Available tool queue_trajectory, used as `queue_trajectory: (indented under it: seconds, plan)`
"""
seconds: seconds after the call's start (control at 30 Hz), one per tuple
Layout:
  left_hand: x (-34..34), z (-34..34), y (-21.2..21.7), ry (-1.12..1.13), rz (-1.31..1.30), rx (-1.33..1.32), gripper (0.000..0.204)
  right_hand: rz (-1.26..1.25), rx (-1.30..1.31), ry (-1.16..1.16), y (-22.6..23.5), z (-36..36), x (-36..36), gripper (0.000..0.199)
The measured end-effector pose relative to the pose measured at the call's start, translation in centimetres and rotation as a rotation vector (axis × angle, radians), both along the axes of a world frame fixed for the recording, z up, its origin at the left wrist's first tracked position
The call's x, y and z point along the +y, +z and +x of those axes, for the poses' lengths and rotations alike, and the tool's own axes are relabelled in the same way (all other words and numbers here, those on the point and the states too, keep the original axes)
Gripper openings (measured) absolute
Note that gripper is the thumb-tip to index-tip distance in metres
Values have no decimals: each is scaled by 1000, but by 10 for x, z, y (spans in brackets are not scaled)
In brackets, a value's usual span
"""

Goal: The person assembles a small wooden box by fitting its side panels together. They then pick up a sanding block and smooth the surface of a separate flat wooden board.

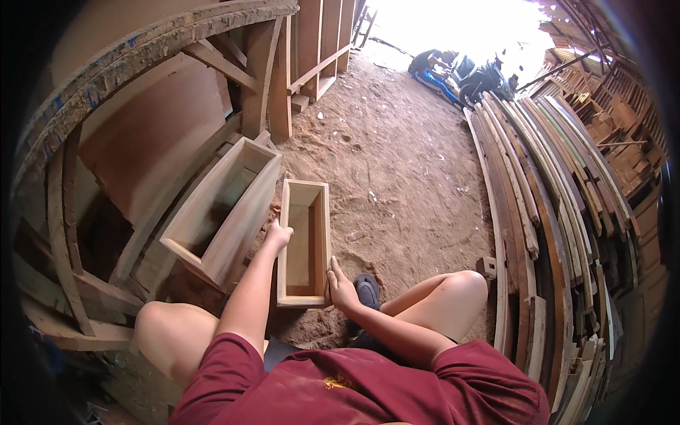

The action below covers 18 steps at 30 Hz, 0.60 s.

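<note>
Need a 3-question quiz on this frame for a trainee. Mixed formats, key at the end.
1. Multiple choice: which wall of the held open wooden box does the left hand grip?
A) Left
B) Right
C) Far end

2. True or false: the second open wooden box is to the right of the held one.

3. Fill in the blank: the long wooden planks are stacked on the person's ____ side.

Key:
1. A; the right hand is on the opposite wall.
2. False; it is to the left.
3. Right.
</note>
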<state>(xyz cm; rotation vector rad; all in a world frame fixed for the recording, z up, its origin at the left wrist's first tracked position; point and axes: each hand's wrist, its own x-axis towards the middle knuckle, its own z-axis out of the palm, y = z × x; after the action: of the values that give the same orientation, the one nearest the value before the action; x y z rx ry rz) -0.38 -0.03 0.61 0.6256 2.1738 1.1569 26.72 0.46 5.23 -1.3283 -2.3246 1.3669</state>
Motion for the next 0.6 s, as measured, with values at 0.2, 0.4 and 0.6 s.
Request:
queue_trajectory:
  seconds: [0.2, 0.4, 0.6]
  plan:
    - [-2, 15, 3, 74, -33, 131, 77, 30, 65, -55, 3, -24, 17, 57]
    - [1, 24, 38, -34, -17, 124, 76, 48, 49, -66, -6, -23, 27, 59]
    - [-5, 15, 15, 20, -52, 108, 78, 55, -13, -41, -9, -26, 28, 60]
